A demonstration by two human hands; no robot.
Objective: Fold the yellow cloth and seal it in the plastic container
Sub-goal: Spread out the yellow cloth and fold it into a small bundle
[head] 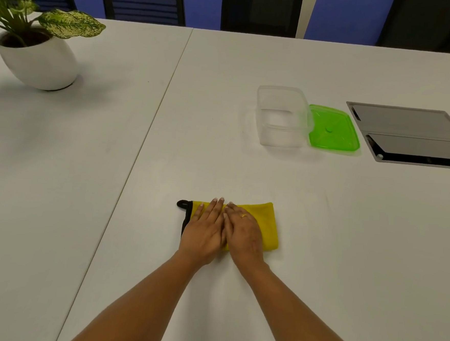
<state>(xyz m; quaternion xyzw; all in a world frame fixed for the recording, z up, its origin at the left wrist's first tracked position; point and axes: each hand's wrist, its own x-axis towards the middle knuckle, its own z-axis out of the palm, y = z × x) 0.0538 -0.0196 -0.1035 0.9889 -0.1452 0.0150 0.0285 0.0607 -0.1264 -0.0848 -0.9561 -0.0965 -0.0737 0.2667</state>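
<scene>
Head view. The yellow cloth (268, 226) is seen folded into a flat rectangle on the white table (244, 177), toward 6 o'clock of the field and just right of the tabletop seam (146, 143). Its black-edged side, with a black hanging loop (182, 204), is turned to 9 o'clock.

Both forearms are extended from the lower edge and converge on the cloth. The left hand (205, 229) is laid palm down on the 9 o'clock half of the cloth, its fingers straight, held close together and directed to about 1 o'clock. The right hand (243, 233) is laid palm down beside it, its fingers straight and directed to about 11 o'clock, so that the fingertips of the two hands meet near the far edge of the cloth. Nothing is gripped by either hand; both are spread flat on the fabric. A gold ring (243, 216) is worn on the right hand.

The clear plastic container (282, 117) stands open and upright at about 1 o'clock from the cloth, well apart from it. The green lid (333, 128) lies flat just beside the container, at its 3 o'clock side. A grey hinged panel (407, 135) is set in the tabletop farther toward 3 o'clock. A potted plant (39, 64) in a white pot is placed at 10 o'clock, and dark chairs (261, 10) are ranged along the 12 o'clock edge.
</scene>
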